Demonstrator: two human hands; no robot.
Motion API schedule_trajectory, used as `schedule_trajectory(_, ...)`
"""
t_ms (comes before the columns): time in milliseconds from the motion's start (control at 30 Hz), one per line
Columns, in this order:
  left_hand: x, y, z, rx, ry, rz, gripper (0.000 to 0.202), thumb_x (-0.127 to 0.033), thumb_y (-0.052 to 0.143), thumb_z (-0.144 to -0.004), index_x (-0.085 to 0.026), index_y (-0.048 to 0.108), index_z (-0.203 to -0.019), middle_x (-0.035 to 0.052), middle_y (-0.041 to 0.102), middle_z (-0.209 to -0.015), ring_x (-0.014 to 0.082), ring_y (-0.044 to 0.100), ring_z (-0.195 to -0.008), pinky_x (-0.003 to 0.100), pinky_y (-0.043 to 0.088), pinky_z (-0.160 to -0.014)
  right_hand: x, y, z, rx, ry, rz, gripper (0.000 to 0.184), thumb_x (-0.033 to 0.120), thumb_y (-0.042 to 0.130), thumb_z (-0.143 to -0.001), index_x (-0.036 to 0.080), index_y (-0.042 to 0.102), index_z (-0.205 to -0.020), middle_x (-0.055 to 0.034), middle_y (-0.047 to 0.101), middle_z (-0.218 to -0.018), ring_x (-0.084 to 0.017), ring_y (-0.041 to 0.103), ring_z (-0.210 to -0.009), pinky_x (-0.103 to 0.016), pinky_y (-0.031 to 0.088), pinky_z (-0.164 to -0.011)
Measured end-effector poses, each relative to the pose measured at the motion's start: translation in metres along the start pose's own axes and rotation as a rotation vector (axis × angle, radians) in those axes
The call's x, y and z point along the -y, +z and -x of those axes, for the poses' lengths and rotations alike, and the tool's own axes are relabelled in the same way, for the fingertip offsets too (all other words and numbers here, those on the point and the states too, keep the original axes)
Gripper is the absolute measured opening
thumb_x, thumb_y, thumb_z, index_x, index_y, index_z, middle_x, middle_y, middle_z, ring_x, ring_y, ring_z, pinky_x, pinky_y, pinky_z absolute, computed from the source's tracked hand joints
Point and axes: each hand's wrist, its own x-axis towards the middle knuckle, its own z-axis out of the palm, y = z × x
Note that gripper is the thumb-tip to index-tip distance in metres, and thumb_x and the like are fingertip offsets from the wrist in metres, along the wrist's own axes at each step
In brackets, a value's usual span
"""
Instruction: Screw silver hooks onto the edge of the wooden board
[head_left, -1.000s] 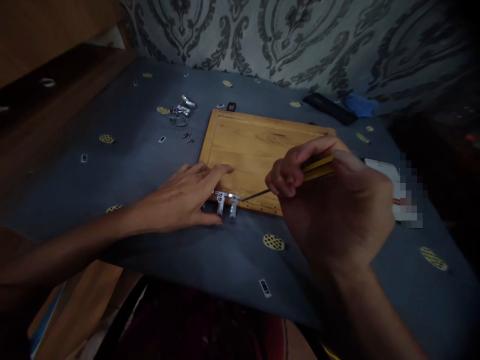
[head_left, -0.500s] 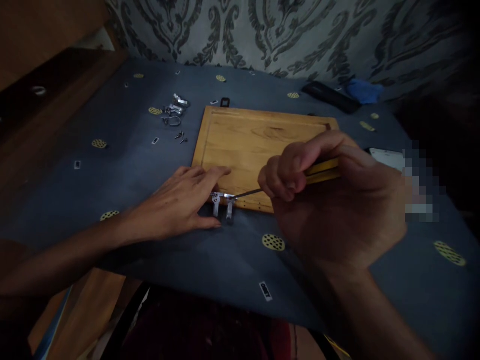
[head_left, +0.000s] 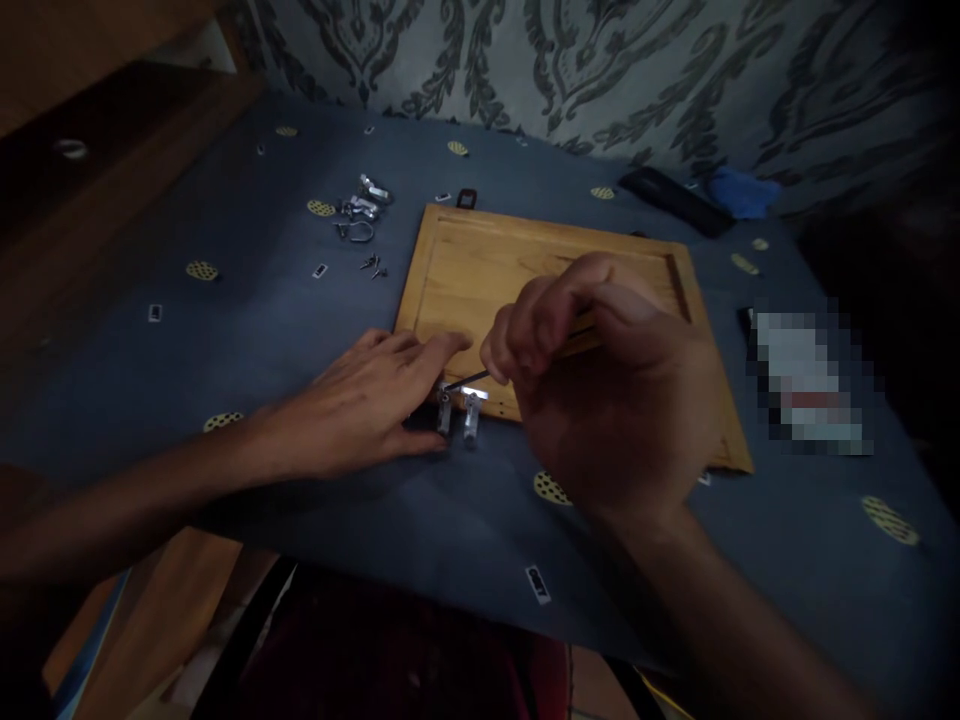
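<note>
Metal bracket [head_left: 459,405]: one, with two legs, at the near edge of the one wooden board [head_left: 487,270], by its left corner. Only the thin shaft of the one screwdriver [head_left: 469,379] shows. The right hand [head_left: 607,400] curls tight round its handle. The left hand [head_left: 367,405] lies flat, fingers spread, against the bracket.

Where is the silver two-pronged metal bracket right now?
Head view, centre: the silver two-pronged metal bracket sits at the near-left edge of the light wooden board, between the left hand and the right hand.
</note>
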Motion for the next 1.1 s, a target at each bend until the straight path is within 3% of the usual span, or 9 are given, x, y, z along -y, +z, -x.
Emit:
schedule_trajectory(233, -0.002, -0.002, 0.001, 0.011, 0.010, 0.001, 0.056, -0.029, 0.076, -0.087, -0.021, 0.041, -0.130, 0.0063, 0.065, -0.114, 0.0282, 0.062, -0.108, 0.042, 0.044, -0.092, -0.005, 0.002, 0.003, -0.011, 0.000, -0.028, 0.028, 0.028, 0.067, -0.083, 0.026, 0.056, -0.057, 0.0018, 0.041, -0.055, -0.018, 0.036, -0.055, -0.034, 0.031, -0.054)
schedule_trajectory(433, 0.000, -0.001, 0.002, -0.004, 0.050, 0.002, 0.053, -0.032, 0.070, -0.091, -0.020, 0.040, -0.133, 0.0088, 0.065, -0.117, 0.0316, 0.061, -0.112, 0.046, 0.044, -0.094, -0.008, 0.001, 0.003, 0.116, -0.029, 0.043, 0.031, 0.034, 0.064, -0.091, 0.025, 0.055, -0.062, 0.0019, 0.046, -0.059, -0.018, 0.041, -0.058, -0.034, 0.034, -0.056)
schedule_trajectory(600, 0.000, 0.000, 0.003, -0.006, 0.062, -0.008, 0.036, -0.030, 0.065, -0.093, -0.019, 0.048, -0.123, 0.0057, 0.066, -0.107, 0.0279, 0.062, -0.102, 0.044, 0.044, -0.091, -0.013, 0.002, -0.001, 0.239, -0.100, 0.071, 0.032, 0.034, 0.058, -0.097, 0.025, 0.056, -0.067, 0.0025, 0.052, -0.062, -0.017, 0.049, -0.058, -0.033, 0.040, -0.058)
schedule_trajectory(700, 0.000, 0.000, 0.003, -0.016, 0.062, -0.017, 0.032, -0.029, 0.068, -0.092, -0.016, 0.051, -0.116, 0.0056, 0.066, -0.104, 0.0272, 0.062, -0.101, 0.043, 0.044, -0.091, -0.015, 0.005, -0.004, 0.239, -0.108, 0.041, 0.034, 0.035, 0.061, -0.097, 0.025, 0.054, -0.065, 0.0041, 0.051, -0.057, -0.015, 0.047, -0.052, -0.032, 0.040, -0.056)
schedule_trajectory(867, 0.004, 0.002, 0.003, -0.045, 0.092, -0.029, 0.025, -0.033, 0.068, -0.093, -0.017, 0.056, -0.107, 0.0063, 0.067, -0.105, 0.0266, 0.061, -0.102, 0.042, 0.045, -0.092, -0.016, 0.008, -0.014, 0.285, -0.047, 0.048, 0.041, 0.039, 0.062, -0.097, 0.024, 0.052, -0.060, 0.0055, 0.046, -0.050, -0.013, 0.042, -0.046, -0.030, 0.040, -0.052)
schedule_trajectory(1000, 0.009, 0.006, 0.003, -0.084, 0.123, -0.031, 0.030, -0.043, 0.062, -0.097, -0.021, 0.056, -0.117, 0.0068, 0.067, -0.110, 0.0272, 0.062, -0.104, 0.043, 0.048, -0.091, -0.016, 0.006, -0.028, 0.443, 0.072, 0.005, 0.036, 0.041, 0.068, -0.091, 0.024, 0.057, -0.062, 0.0058, 0.052, -0.050, -0.011, 0.047, -0.041, -0.027, 0.039, -0.042)
schedule_trajectory(1100, 0.010, 0.007, 0.002, -0.083, 0.111, -0.023, 0.036, -0.046, 0.062, -0.096, -0.021, 0.054, -0.121, 0.0068, 0.068, -0.107, 0.0283, 0.063, -0.104, 0.045, 0.048, -0.091, -0.016, 0.005, -0.037, 0.458, 0.093, 0.011, 0.039, 0.046, 0.069, -0.086, 0.024, 0.053, -0.058, 0.0070, 0.053, -0.050, -0.009, 0.050, -0.041, -0.025, 0.042, -0.041)
